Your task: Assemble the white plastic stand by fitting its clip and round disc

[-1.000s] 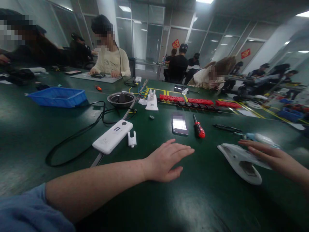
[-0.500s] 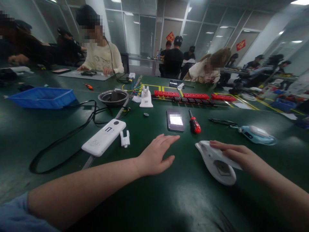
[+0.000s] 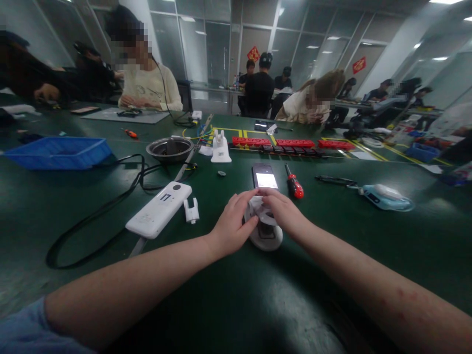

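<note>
Left of the left hand (image 3: 232,223), a white box (image 3: 157,216) bears a dark "17" (image 3: 165,197) near its far end. Well beyond the right hand (image 3: 285,211), a red sign (image 3: 253,55) and a second red sign (image 3: 359,65) carry characters too blurred to read.

Ceiling lamps (image 3: 446,1) are shining, yet the room around me is looking dim; glints are showing in the glass panels (image 3: 217,49). The phone screen (image 3: 266,180) is glaring, shadow is darkening the near table (image 3: 206,300), and the far right is stretching and blurring.

Green table (image 3: 221,300) beneath screwdriver (image 3: 294,186), blue bin (image 3: 55,160)
</note>
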{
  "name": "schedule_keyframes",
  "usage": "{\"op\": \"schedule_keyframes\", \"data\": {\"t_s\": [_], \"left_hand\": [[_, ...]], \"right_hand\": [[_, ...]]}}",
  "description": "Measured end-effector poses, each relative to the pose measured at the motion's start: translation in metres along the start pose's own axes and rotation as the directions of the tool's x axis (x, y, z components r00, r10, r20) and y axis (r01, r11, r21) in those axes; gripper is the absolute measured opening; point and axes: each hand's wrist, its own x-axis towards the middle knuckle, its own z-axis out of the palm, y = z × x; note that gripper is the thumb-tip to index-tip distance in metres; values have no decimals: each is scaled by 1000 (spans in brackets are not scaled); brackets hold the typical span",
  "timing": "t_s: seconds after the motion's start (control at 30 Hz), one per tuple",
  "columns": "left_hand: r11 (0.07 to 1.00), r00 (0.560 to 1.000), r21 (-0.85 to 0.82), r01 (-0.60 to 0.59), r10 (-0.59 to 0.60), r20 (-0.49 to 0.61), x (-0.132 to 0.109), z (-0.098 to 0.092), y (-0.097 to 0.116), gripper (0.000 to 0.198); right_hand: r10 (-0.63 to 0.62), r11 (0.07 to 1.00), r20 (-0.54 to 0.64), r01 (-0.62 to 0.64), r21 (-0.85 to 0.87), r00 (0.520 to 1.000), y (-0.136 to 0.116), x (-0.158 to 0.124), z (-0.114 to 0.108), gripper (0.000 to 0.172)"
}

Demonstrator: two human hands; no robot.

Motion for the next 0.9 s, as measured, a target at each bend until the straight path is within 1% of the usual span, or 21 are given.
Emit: {"op": "schedule_keyframes", "data": {"t_s": [0.07, 0.1, 0.17, 0.2, 0.23, 0.27, 0.3, 0.33, 0.37, 0.43, 0.47, 0.5, 0.53, 0.67, 0.73, 0.83, 0.9], "left_hand": [[997, 997, -35, 64, -65, -45, 1, -1, -4, 50], [995, 994, -49, 91, -94, -60, 2, -1, -6, 51], [989, 988, -62, 135, -139, -66, 3, -1, -8, 54], [987, 986, -56, 153, -156, -59, 4, -1, -8, 55], [984, 984, -45, 172, -174, -47, 5, -1, -8, 57], [981, 981, -30, 191, -192, -32, 5, -1, -8, 58], [978, 978, -12, 210, -210, -12, 6, -1, -7, 59], [974, 974, 7, 227, -227, 11, 6, -1, -7, 60], [969, 969, 28, 244, -245, 39, 7, -1, -6, 61], [960, 956, 72, 270, -276, 101, 7, -1, -7, 65], [957, 949, 92, 277, -287, 133, 7, -1, -9, 67], [953, 942, 109, 281, -296, 160, 6, -1, -10, 68], [951, 936, 122, 284, -303, 180, 6, -1, -11, 70], [939, 915, 176, 297, -333, 229, 8, 1, -12, 74], [927, 901, 212, 310, -357, 245, 10, 3, -11, 74], [913, 886, 262, 312, -379, 266, 13, 5, -9, 75], [909, 879, 279, 310, -386, 280, 13, 6, -9, 75]], "right_hand": [[-73, 997, -141, 76, 15, 987, 5, -9, -4, 26], [-139, 990, -209, 142, 2, 968, 10, -16, -9, 22], [-320, 947, -257, 313, -70, 912, 21, -34, -22, 10], [-520, 848, -87, 501, -172, 850, 26, -43, -28, 6], [-612, 752, 93, 615, -237, 785, 31, -51, -33, 8], [-629, 681, 226, 667, -304, 744, 35, -57, -36, 14], [-605, 616, 344, 696, -369, 718, 37, -61, -37, 21], [-543, 587, 406, 678, -442, 735, 39, -62, -36, 26], [-468, 570, 433, 638, -517, 770, 39, -62, -34, 27], [-320, 547, 449, 550, -631, 834, 40, -57, -28, 25], [-261, 541, 452, 517, -663, 853, 41, -54, -26, 24], [-224, 542, 454, 498, -678, 862, 42, -51, -25, 24], [-216, 548, 453, 491, -677, 865, 43, -48, -24, 24], [-260, 599, 392, 466, -651, 883, 49, -43, -25, 22], [-231, 611, 377, 435, -661, 897, 47, -42, -25, 24], [-156, 613, 422, 422, -668, 893, 41, -38, -23, 31], [-142, 631, 433, 418, -654, 890, 40, -36, -23, 31]]}}
